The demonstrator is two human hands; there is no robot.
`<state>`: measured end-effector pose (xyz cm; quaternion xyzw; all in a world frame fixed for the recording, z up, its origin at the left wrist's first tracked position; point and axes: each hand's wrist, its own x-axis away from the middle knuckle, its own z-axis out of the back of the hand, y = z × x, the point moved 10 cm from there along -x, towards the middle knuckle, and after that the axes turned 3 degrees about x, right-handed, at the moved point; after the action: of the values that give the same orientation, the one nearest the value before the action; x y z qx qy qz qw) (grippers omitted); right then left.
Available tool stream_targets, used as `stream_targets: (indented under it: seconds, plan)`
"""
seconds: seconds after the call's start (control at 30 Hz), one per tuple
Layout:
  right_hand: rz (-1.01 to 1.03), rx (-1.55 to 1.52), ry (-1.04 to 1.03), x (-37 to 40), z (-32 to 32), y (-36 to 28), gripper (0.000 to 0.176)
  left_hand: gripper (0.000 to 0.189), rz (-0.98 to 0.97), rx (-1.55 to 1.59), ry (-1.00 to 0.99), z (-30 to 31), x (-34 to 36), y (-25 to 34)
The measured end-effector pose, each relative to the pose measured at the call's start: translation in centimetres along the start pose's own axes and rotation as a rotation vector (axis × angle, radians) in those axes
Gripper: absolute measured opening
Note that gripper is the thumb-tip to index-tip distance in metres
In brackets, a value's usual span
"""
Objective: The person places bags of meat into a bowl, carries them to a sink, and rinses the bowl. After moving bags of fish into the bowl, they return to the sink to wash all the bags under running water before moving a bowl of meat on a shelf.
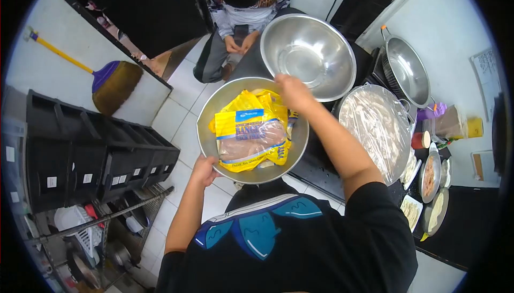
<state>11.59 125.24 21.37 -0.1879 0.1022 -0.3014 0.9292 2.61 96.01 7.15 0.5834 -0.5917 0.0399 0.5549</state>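
Note:
A metal bowl (206, 132) is held up in front of my body. Inside lie several yellow printed plastic packs (251, 137), with pale pink meat or fish showing through the clear window of the top one. My left hand (204, 171) grips the bowl's rim at the lower left, fingers closed. Across from it, my right hand (293, 92) is closed on the upper right rim, its fingertips partly hidden. Just beyond that hand, a larger, wide steel basin (326, 52) rests on the dark surface with nothing visible in it.
Right of me stands a big plastic-covered container (372, 132) of pale pieces, with a steel pan (407, 68) behind it. Small plates of food (431, 175) line the right counter. A person (241, 14) sits ahead. Black drawers (101, 153) and a broom (110, 81) are left.

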Motion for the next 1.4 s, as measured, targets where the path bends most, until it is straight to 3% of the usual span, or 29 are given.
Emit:
stream_targets:
  seconds: [0.03, 0.13, 0.27, 0.43, 0.57, 0.63, 0.8, 0.9, 0.97, 1.0, 1.03, 1.07, 1.13, 1.23, 1.4]
  plan:
    - [0.126, 0.237, 0.137, 0.6, 1.1, 1.2, 0.016, 0.053, -0.010, 0.016, 0.005, 0.0, 0.3, 0.3]
    - [-0.111, 0.561, -0.333, 2.2, -1.2, 7.2, 0.017, 0.054, -0.045, 0.017, 0.043, 0.9, 0.4, 0.4]
    - [-0.073, 0.575, -0.357, 2.3, -5.2, 11.5, 0.018, 0.053, -0.047, -0.056, 0.051, 3.2, 0.7, 0.6]
    - [0.050, 0.349, -0.064, 1.3, 1.0, 7.9, 0.014, 0.055, -0.085, -0.065, 0.134, 3.4, 1.9, 2.1]
    - [0.153, 0.314, 0.038, 3.0, 8.0, 2.2, 0.007, 0.051, -0.103, -0.172, 0.118, 2.7, -0.3, 1.6]
    - [0.278, 0.344, 0.081, 4.2, 10.2, 0.4, 0.007, 0.049, -0.158, -0.006, 0.182, -1.3, -0.5, 2.4]
    - [0.449, 0.419, 0.160, 6.5, 16.7, -5.3, 0.014, 0.037, -0.101, -0.012, -0.064, -8.6, -6.4, 0.6]
    - [0.489, 0.418, 0.099, 8.0, 17.9, -8.7, 0.021, 0.060, -0.190, 0.065, -0.106, -12.4, -7.7, 1.3]
    - [0.615, 0.404, 0.134, 9.4, 18.1, -10.9, 0.016, 0.079, -0.263, 0.108, -0.126, -14.9, -7.3, 2.8]
    - [0.615, 0.457, 0.090, 10.1, 17.8, -11.2, 0.013, 0.081, -0.104, 0.099, -0.184, -15.1, -8.7, 1.0]
    - [0.676, 0.422, 0.118, 11.1, 18.3, -12.5, 0.013, 0.078, -0.153, 0.016, -0.218, -15.2, -8.1, 1.3]
    - [0.721, 0.411, 0.054, 12.6, 18.4, -13.8, 0.015, 0.072, -0.078, -0.064, -0.191, -14.2, -5.6, 1.4]
    - [0.792, 0.465, -0.063, 13.6, 16.9, -17.3, 0.017, 0.057, -0.192, -0.111, -0.140, -9.6, -3.8, 1.3]
    - [0.977, 0.663, -0.204, 17.2, 13.9, -24.6, 0.019, 0.055, -0.193, -0.083, -0.068, 1.1, 0.2, -1.6]
    - [1.312, 0.317, -0.212, 22.9, 7.4, -40.4, 0.011, 0.052, -0.293, 0.172, 0.138, 23.1, 15.3, -7.5]
